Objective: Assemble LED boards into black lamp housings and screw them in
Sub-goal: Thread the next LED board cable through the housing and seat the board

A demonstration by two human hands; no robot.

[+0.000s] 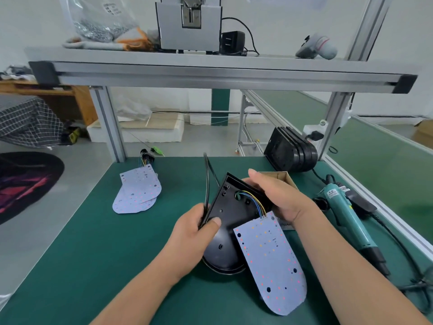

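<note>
A black lamp housing (230, 214) lies tilted on the green table, hollow side up. My left hand (198, 228) grips its left rim together with a black cable (207, 184) that loops upward. My right hand (278, 198) holds the housing's far right edge. A white LED board (271, 263) hangs out over the housing's right side, joined by yellow, blue and black wires (254, 200) that run through a hole in the housing floor.
A pile of spare LED boards (138, 191) with wire bundles lies at the left. Stacked black housings (291, 150) stand at the back right. A teal electric screwdriver (346, 214) with its cord lies to the right, beside a small cardboard box (281, 175). An aluminium frame shelf (210, 71) hangs overhead.
</note>
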